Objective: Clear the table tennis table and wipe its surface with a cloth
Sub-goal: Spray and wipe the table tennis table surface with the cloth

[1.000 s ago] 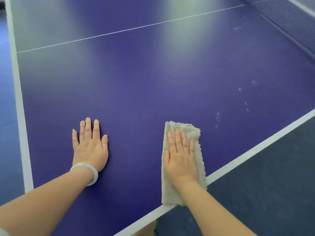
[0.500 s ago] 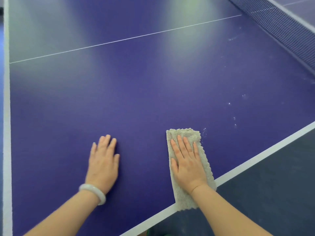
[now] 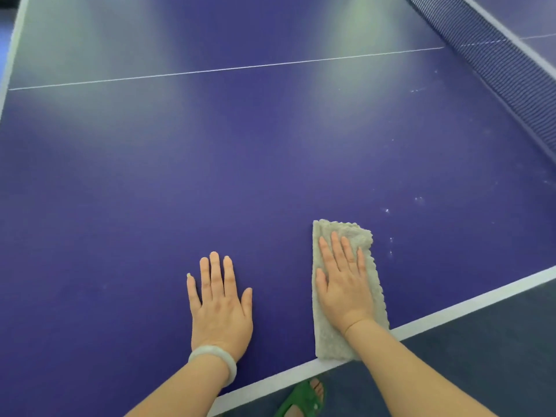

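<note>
Low and right of centre in the head view, my right hand (image 3: 343,284) lies flat with straight fingers on the cloth (image 3: 331,341), pressing it to the table (image 3: 210,176). The cloth's near end touches the white edge line (image 3: 451,308). Left of it, my left hand (image 3: 221,308) rests flat and empty on the blue surface, fingers straight, a pale bracelet (image 3: 215,358) at the wrist. With the cloth down, I judge wiping to be the step in hand. White specks (image 3: 391,239) dot the surface just right of the cloth and on toward the net (image 3: 496,61) at upper right. The next stroke should carry the cloth over them under even pressure. The cloth looks grey-beige, nubbly and soft, folded into a long strip.
</note>
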A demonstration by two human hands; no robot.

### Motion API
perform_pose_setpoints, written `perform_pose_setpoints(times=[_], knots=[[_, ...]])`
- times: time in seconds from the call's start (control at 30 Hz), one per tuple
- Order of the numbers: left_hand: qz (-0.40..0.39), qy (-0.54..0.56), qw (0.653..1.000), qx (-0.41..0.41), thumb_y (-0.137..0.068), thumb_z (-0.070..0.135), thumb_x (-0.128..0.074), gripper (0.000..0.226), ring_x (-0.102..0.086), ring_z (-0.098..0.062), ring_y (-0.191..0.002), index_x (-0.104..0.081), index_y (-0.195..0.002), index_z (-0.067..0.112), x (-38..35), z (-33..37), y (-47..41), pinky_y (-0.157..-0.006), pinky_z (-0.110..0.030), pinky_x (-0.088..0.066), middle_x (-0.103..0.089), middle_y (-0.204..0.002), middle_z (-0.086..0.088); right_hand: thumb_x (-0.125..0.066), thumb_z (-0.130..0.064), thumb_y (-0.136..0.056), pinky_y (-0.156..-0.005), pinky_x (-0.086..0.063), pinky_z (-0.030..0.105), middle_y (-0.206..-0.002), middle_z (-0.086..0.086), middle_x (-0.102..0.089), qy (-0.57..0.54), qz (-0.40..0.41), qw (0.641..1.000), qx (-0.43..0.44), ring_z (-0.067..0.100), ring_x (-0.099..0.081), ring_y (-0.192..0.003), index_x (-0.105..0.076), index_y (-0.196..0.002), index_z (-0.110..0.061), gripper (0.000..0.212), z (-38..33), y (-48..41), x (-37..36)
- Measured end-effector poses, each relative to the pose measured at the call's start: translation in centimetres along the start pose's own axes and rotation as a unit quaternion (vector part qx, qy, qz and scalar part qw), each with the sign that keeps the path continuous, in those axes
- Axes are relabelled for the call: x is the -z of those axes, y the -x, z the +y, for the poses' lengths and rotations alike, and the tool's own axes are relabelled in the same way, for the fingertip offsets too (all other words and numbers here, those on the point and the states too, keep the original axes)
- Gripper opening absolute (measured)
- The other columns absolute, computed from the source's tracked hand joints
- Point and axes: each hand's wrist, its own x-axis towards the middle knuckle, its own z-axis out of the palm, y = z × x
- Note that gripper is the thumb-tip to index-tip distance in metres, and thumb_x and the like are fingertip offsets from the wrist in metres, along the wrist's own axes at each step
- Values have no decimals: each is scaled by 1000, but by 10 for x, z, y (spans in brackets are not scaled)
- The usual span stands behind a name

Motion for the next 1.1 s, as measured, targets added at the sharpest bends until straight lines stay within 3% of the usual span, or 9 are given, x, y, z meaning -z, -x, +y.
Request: perform_pose_setpoints(times=[0.13,0.4,0.47,0.6,0.67,0.8,0.93,1.0,1.1], knots=[[0,-18,1000,7,-98,45,-16,68,-12,-32,-151,-24,-153,5,-2,1,1,-120,-56,-16,-18,-162,-15,-19,-36,-99,-121,-9,50,-165,5,-11,12,27,999,-28,23,-7,-152,-15,-157,-17,62,2,14,-1],[-7,-26,999,23,-100,45,-10,65,-6,-26,-152,-19,-156,12,-2,3,0,-121,-53,-14,-15,-164,-10,-22,-38,-101,-121,-3,47,-165,-1,-6,15,-16,969,247,19,-1,-153,-14,-158,-23,59,-36,-37,-3],[-10,-25,999,30,-99,46,-9,66,-4,-25,-153,-17,-157,13,-1,4,0,-122,-52,-12,-11,-164,-9,-21,-39,-100,-122,-1,46,-165,-2,-7,18,-11,977,212,17,-1,-153,-14,-158,-24,60,-15,-55,-2],[-20,-24,999,34,-97,47,-1,69,6,-23,-152,-6,-157,15,2,5,1,-123,-51,-5,0,-165,-7,-8,-41,-97,-123,2,47,-165,2,-4,0,9,1000,0,20,0,-152,-8,-158,-20,64,20,-45,1],[-25,-21,999,34,-96,47,2,70,9,-24,-152,-2,-157,15,4,6,1,-123,-50,-3,4,-165,-6,-10,-38,-98,-122,0,50,-165,6,-7,0,31,999,-21,24,-3,-152,-11,-158,-15,64,1,-24,-1],[-28,-23,999,37,-96,47,2,69,10,-23,-152,-2,-157,15,5,7,1,-123,-50,-2,5,-165,-7,-20,-36,-99,-122,-6,50,-165,6,-11,-12,22,988,153,24,-5,-153,-16,-157,-17,61,-55,2,-10],[-26,-21,999,35,-96,46,2,68,10,-23,-152,-2,-157,15,5,6,0,-123,-49,-1,5,-165,-6,-23,-38,-100,-122,-7,48,-165,0,-9,2,-4,957,290,18,-2,-153,-16,-158,-23,60,-37,-17,-8],[-27,-22,999,33,-95,47,4,69,9,-23,-152,-1,-157,16,5,6,1,-123,-49,0,5,-165,-6,-23,-37,-98,-122,-5,47,-165,0,-12,3,7,974,226,19,-4,-152,-18,-157,-22,61,-8,-26,-7],[-25,-21,999,31,-95,47,4,70,8,-23,-152,-1,-157,16,4,6,2,-123,-49,0,4,-165,-6,-13,-38,-98,-123,-3,49,-165,3,-6,5,15,999,32,20,-1,-152,-12,-158,-19,63,16,-18,-4]])
